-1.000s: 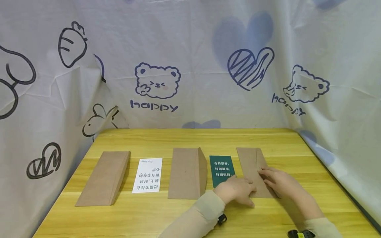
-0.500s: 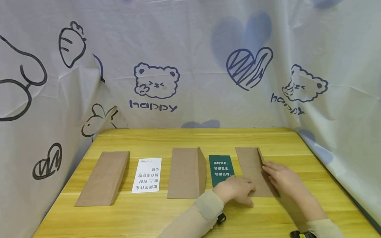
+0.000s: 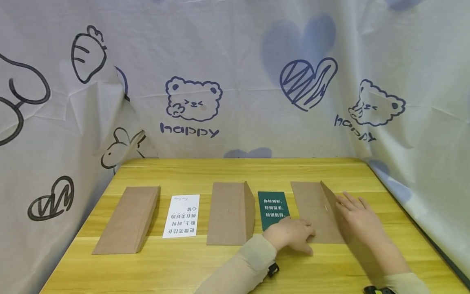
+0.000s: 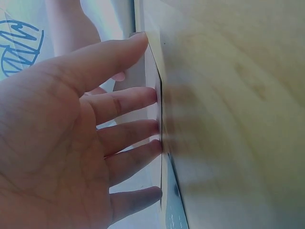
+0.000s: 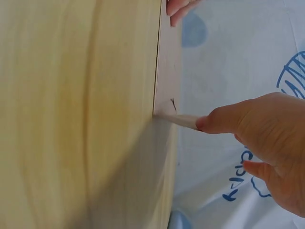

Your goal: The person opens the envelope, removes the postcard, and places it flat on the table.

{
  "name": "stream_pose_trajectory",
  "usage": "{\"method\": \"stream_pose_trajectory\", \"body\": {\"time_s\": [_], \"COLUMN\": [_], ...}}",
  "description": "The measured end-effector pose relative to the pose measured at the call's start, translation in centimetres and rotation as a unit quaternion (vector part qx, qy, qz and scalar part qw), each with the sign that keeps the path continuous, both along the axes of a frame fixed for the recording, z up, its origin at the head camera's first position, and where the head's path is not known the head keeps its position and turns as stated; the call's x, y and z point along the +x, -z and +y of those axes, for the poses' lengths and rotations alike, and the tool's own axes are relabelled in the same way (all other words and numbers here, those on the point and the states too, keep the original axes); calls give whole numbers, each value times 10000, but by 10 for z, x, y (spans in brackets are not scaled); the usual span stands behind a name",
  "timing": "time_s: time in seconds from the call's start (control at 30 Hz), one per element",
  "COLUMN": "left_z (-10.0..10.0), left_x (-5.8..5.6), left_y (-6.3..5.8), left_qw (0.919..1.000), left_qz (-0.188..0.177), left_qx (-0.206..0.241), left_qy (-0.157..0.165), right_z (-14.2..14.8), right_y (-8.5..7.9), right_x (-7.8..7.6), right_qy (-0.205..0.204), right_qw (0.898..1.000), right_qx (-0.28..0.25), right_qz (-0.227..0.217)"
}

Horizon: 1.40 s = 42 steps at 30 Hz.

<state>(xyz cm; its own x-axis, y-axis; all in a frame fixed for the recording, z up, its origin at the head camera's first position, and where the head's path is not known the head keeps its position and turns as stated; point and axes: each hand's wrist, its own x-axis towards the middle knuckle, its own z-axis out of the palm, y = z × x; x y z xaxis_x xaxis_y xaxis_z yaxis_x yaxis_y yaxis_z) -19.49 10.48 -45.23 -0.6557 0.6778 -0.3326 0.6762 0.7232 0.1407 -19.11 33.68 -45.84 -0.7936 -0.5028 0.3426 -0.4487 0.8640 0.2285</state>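
Under my left hand lies the left edge of the rightmost brown paper envelope. In the left wrist view, the left hand's straight, spread fingers rest with their tips on the envelope. The envelope's long flap stands raised along its right side. My right hand is at that flap, its fingers extended. In the right wrist view a digit touches the flap's edge. Partly behind the left hand is a green card with white writing.
Left of the green card lies a brown envelope with its flap lifted. A white printed card and another brown envelope lie farther left on the wooden table. A patterned cloth hangs round the back and sides.
The right hand has moved right, and the rightmost envelope's flap has swung from folded over to raised. The left hand has stayed in place.
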Motion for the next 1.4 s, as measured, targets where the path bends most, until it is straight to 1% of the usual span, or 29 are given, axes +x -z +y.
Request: {"method": "stream_pose_trajectory", "body": {"time_s": [0.13,0.23,0.4,0.53,0.63,0.77,0.87,1.07,1.13,1.23,1.33,1.4], "left_z": [1,1,0,1,1,1,1,1,1,1,0,-1], "left_x": [0,0,0,0,0,0,0,0,0,0,-1,-2], "left_y": [0,0,0,-1,-1,-1,-1,-2,-2,-4,-6,-8], "left_qw": [10000,10000,10000,10000,10000,10000,10000,10000,10000,9999,9999,9997], "left_qz": [-2,1,-21,-14,4,-7,-13,23,53,77,-13,-133], "left_qx": [19,37,46,42,29,15,12,15,14,14,55,112], "left_qy": [-4,1,-7,-17,-12,-13,-9,32,53,98,147,155], "right_z": [7,12,17,22,26,29,30,34,37,41,41,41], "right_y": [2,4,6,9,11,13,15,15,14,11,9,8], "right_x": [0,-1,-1,-3,-6,-9,-11,-15,-17,-19,-19,-19], "right_qy": [61,187,516,804,930,939,878,610,525,465,473,422], "right_qw": [9999,9996,9972,9902,9840,9785,9759,9716,9673,9581,9504,9487], "right_qx": [-107,-212,-172,-104,-157,-314,-438,-808,-980,-1160,-1218,-1226], "right_qz": [114,37,-518,-1139,-1512,-1810,-1950,-2139,-2281,-2576,-2821,-2883]}}
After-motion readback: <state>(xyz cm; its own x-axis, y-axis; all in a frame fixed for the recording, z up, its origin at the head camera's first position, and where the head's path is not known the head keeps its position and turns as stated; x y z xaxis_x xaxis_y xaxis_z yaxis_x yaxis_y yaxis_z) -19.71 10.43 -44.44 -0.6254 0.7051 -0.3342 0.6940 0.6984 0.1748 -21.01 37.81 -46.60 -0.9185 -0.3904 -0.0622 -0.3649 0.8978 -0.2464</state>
